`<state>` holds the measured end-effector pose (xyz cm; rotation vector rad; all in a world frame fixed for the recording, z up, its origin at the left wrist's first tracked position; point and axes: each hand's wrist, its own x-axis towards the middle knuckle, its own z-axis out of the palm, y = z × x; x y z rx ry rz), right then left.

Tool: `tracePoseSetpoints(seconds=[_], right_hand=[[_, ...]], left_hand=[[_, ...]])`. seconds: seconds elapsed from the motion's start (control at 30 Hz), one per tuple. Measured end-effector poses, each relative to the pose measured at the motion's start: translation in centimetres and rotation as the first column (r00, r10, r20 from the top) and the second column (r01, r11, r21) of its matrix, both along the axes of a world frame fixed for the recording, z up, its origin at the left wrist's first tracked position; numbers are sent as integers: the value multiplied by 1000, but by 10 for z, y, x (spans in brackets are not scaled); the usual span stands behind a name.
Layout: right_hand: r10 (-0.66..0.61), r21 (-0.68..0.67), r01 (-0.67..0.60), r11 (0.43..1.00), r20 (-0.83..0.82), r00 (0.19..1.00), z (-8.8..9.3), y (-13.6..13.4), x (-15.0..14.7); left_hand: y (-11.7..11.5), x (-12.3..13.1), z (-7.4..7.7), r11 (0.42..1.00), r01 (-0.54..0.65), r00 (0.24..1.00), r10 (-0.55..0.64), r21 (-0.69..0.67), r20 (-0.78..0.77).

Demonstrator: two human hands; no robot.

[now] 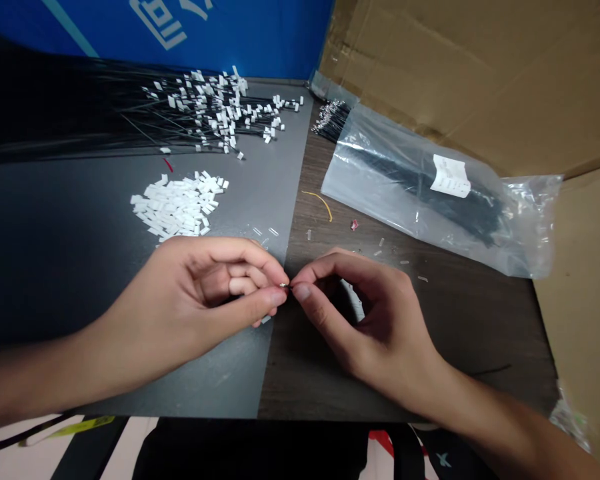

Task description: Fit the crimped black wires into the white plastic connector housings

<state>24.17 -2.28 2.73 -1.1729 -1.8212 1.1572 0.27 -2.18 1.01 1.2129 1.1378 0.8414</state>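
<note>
The left hand (190, 300) and right hand (370, 313) meet over the seam of the work surface, both curled, with thumb and forefinger pinching a tiny metal-tipped wire end (283, 285). The piece sits between the fingertips, its long axis running roughly level from hand to hand, and its bright tip seems to point toward the left hand; the fingers hide most of it. This looks like fine fitting work at the wire end, and it calls for a steady, aligned pinch. Beyond lie a dark wooden tabletop (405, 333) and a grey mat (80, 267), with a heap of white plastic connector housings (177, 205) on the mat. Farther on are black wires fitted with white housings (215, 110), a yellow wire (323, 203), a clear plastic bag of black wires (420, 180), and cardboard (480, 73).
</note>
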Motion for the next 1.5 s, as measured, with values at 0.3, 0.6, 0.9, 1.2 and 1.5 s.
tracePoseSetpoints(seconds=[0.3, 0.6, 0.9, 1.2, 1.5], right_hand=[[5, 30, -4, 1000, -17, 1000, -5, 0, 0], [-65, 12, 65, 998, 13, 998, -2, -3, -2], [-62, -111, 53, 992, -75, 995, -3, -1, -6], [46, -74, -48, 996, -31, 998, -3, -2, -3], [-4, -58, -1, 998, -81, 997, -8, -3, -6]], left_hand=[[4, -2, -2, 999, 35, 998, -34, -22, 54], [6, -10, -3, 997, -73, 996, 72, 15, 59], [3, 4, -1, 994, 16, 983, 6, -112, 186], [4, -2, -4, 999, -40, 982, 39, 1, 182], [5, -5, -2, 993, -77, 981, 60, 89, 182]])
